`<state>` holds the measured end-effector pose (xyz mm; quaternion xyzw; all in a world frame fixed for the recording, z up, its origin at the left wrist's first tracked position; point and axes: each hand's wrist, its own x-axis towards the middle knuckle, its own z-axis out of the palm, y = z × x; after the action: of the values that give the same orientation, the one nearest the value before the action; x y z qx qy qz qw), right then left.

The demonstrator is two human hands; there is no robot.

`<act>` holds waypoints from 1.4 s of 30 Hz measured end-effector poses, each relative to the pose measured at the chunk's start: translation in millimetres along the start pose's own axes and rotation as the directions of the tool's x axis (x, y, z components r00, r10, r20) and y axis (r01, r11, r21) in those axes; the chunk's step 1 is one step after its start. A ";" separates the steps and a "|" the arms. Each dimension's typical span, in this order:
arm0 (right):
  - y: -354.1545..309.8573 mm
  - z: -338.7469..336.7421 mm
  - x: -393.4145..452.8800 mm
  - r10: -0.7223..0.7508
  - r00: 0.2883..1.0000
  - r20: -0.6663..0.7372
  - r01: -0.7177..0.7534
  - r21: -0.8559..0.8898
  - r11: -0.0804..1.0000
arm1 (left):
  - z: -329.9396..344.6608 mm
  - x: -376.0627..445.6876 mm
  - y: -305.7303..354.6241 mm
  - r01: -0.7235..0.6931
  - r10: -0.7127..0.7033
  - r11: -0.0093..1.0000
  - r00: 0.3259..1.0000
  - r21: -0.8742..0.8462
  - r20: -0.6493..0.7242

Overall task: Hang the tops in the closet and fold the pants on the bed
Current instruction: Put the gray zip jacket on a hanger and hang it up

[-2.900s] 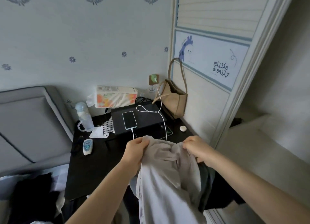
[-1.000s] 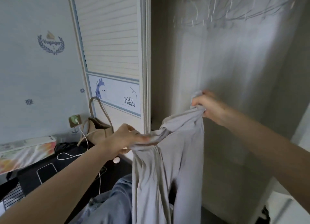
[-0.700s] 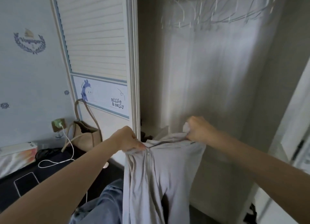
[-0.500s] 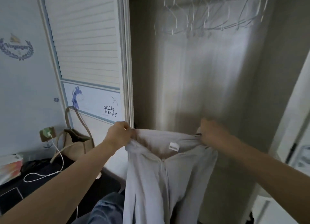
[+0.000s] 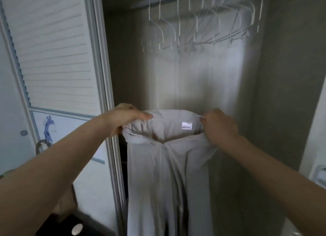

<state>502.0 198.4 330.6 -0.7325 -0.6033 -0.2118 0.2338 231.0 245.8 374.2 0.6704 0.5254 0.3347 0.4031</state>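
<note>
Two hands grip one pale grey zip-front top [image 5: 165, 174]: your left hand [image 5: 123, 117] and right hand [image 5: 218, 128] pinch its collar, set apart, below the open closet's rail of white wire hangers [image 5: 199, 29], too overlapped to count. One white louvred door [image 5: 53, 59] stands left of the top.
</note>
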 end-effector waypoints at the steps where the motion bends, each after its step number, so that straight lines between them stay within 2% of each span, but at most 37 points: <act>1: 0.5 -0.7 9.8 0.039 0.998 -0.039 -0.037 0.038 0.999 | 1.2 6.9 3.2 -0.068 0.073 0.967 0.997 0.245 -0.013; 2: 4.7 -0.8 23.3 0.077 0.994 -0.073 -0.071 0.075 0.995 | 6.5 21.3 8.0 -0.128 0.131 0.906 0.991 0.403 0.021; 3: 7.3 0.7 32.2 0.102 0.990 -0.099 -0.091 0.108 0.990 | 10.3 34.2 8.9 -0.138 0.132 0.874 0.990 0.467 0.046; 6: 14.1 14.1 44.2 0.108 0.989 -0.103 -0.096 0.117 0.989 | 20.6 65.5 3.4 -0.103 0.133 0.890 0.990 0.444 -0.038; 8: 18.7 25.5 48.0 0.105 0.992 -0.071 -0.095 0.130 0.987 | 27.2 82.1 0.0 -0.082 0.124 0.950 0.985 0.303 -0.122; 10: 22.8 32.6 57.0 0.131 0.991 -0.035 -0.125 0.145 0.982 | 32.5 95.2 3.1 -0.025 0.021 0.999 0.990 -0.021 -0.136; 12: 26.1 35.1 68.7 0.181 0.983 0.015 -0.181 0.155 0.971 | 33.9 101.2 15.5 0.056 -0.065 0.950 0.998 -0.308 -0.019; 13: 28.5 35.3 77.6 0.208 0.977 0.033 -0.211 0.161 0.964 | 32.9 106.0 26.0 0.090 -0.078 0.915 0.996 -0.393 0.047; 16: 38.7 32.9 90.6 0.259 0.963 0.075 -0.269 0.228 0.936 | 33.8 109.3 53.6 0.116 -0.048 0.868 0.987 -0.483 0.152; 18: 46.8 31.3 98.6 0.286 0.950 0.126 -0.311 0.290 0.905 | 35.7 114.2 68.1 0.069 0.004 0.877 0.989 -0.476 0.150; 21: 56.1 17.2 101.9 0.273 0.921 0.279 -0.341 0.239 0.909 | 43.8 126.5 79.6 -0.031 0.120 0.875 0.981 -0.484 0.155; 23: 59.9 -3.6 104.8 0.266 0.894 0.361 -0.373 0.267 0.889 | 48.5 136.5 83.6 -0.096 0.193 0.853 0.971 -0.513 0.140; 25: 63.9 -33.5 112.1 0.330 0.902 0.279 -0.403 0.262 0.877 | 50.0 148.7 89.0 -0.126 0.231 0.830 0.964 -0.544 0.129; 27: 65.2 -66.5 123.0 0.466 0.885 -0.015 -0.436 0.329 0.838 | 49.5 160.9 93.2 -0.155 0.259 0.825 0.958 -0.544 0.120; 28: 63.3 -83.1 127.9 0.520 0.830 -0.199 -0.417 0.398 0.818 | 49.2 166.3 95.1 -0.175 0.274 0.828 0.955 -0.533 0.113; 30: 56.5 -116.2 138.2 0.545 0.661 -0.515 -0.326 0.457 0.827 | 48.9 174.1 99.0 -0.222 0.311 0.830 0.946 -0.512 0.094; 32: 51.9 -146.1 153.5 0.500 0.559 -0.661 -0.264 0.429 0.864 | 48.9 179.1 101.7 -0.249 0.334 0.818 0.940 -0.519 0.075; 34: 54.0 -170.9 174.1 0.479 0.513 -0.712 -0.261 0.402 0.878 | 49.0 184.4 102.4 -0.265 0.338 0.808 0.940 -0.526 0.047; 36: 59.4 -189.9 194.9 0.469 0.515 -0.717 -0.283 0.374 0.883 | 47.4 189.0 101.3 -0.273 0.339 0.807 0.940 -0.523 0.033; 40: 76.7 -215.3 230.7 0.430 0.654 -0.622 -0.370 0.233 0.899 | 45.3 195.8 101.8 -0.288 0.338 0.812 0.941 -0.507 0.007; 42: 84.3 -222.4 242.8 0.468 0.713 -0.522 -0.399 0.247 0.883 | 44.5 197.8 105.4 -0.305 0.347 0.807 0.938 -0.506 -0.012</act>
<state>622.9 242.2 645.2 -0.7415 -0.3280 -0.3235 0.4878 359.9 417.1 453.2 0.6357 0.2807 0.4960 0.5206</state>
